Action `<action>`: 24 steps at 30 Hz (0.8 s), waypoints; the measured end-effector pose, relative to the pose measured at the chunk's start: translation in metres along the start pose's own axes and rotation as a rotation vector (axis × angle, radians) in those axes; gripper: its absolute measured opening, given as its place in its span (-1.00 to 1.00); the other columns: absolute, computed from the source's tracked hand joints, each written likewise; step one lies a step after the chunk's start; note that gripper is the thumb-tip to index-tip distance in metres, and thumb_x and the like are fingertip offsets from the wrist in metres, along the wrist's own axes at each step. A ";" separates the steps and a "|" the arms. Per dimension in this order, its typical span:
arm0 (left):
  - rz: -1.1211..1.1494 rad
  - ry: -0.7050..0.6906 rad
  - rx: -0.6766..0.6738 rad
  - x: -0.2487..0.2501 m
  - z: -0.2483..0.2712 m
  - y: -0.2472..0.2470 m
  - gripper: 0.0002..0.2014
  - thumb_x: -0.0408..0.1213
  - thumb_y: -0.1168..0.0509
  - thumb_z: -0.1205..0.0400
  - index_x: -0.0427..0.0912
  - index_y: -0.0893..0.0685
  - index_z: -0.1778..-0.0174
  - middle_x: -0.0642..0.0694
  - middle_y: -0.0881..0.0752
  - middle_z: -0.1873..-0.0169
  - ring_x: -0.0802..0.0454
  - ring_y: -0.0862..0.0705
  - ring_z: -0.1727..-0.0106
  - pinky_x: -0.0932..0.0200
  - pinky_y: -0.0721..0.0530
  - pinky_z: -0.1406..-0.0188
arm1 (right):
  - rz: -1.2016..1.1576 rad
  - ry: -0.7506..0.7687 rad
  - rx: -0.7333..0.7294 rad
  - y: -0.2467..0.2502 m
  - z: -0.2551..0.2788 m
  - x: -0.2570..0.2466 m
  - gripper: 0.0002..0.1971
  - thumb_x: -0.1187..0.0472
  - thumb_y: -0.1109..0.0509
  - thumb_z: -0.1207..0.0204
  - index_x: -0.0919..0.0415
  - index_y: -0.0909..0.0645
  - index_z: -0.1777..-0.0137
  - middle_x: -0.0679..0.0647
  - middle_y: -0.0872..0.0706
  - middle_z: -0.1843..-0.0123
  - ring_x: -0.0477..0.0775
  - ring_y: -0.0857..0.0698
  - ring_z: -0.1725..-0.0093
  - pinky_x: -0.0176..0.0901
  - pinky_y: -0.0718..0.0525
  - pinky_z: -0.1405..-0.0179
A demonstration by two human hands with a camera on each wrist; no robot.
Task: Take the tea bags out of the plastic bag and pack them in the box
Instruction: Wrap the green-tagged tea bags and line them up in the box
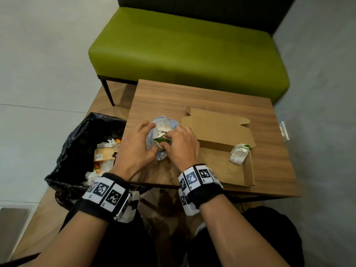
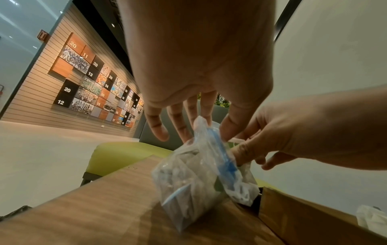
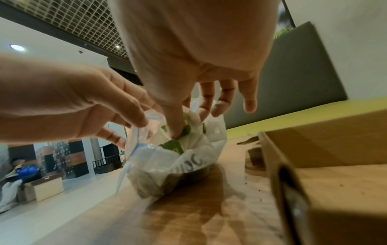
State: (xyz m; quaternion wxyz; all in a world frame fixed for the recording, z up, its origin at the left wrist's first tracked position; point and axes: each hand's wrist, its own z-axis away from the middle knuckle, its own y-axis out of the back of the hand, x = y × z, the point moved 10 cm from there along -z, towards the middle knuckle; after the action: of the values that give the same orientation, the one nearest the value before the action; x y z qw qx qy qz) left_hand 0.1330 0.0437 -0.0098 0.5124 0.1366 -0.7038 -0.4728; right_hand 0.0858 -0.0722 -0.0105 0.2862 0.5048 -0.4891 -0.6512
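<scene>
A clear plastic bag [image 1: 163, 126] with a blue zip strip stands on the wooden table [image 1: 192, 97], holding several white tea bags. My left hand [image 1: 151, 136] pinches the bag's rim [image 3: 136, 132] and holds the mouth apart. My right hand [image 1: 166, 140] reaches into the mouth, thumb and forefinger pinching a tea bag with a green tag [image 3: 178, 132]. To the right lies the open brown cardboard box [image 1: 217, 166], lid [image 1: 217, 130] raised at the back. One white tea bag [image 1: 238, 154] lies in its far right corner. The bag's lower contents are blurred in both wrist views.
A bin lined with a black sack [image 1: 77, 143], with rubbish inside, stands off the table's left edge. A green upholstered bench [image 1: 183, 51] sits behind the table. The box's near wall [image 3: 335, 199] is close to my right wrist.
</scene>
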 end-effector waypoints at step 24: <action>0.102 -0.137 0.221 0.026 -0.017 0.008 -0.57 -0.18 -0.40 -0.65 -0.11 -0.56 -0.44 -0.14 -0.33 -0.65 -0.06 -0.39 -0.58 0.07 -0.42 -0.42 | -0.701 -0.185 0.061 0.039 0.005 0.079 -0.94 0.22 -0.56 -0.51 0.19 -0.78 0.11 0.04 -0.86 0.21 0.08 -0.83 0.17 0.22 -0.81 0.10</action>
State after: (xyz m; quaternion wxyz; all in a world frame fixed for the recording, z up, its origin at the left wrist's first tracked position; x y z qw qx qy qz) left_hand 0.1388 0.0211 0.0123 0.4682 0.1236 -0.7910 -0.3739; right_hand 0.0509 -0.1526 -0.0041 -0.0153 0.5889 -0.3291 -0.7380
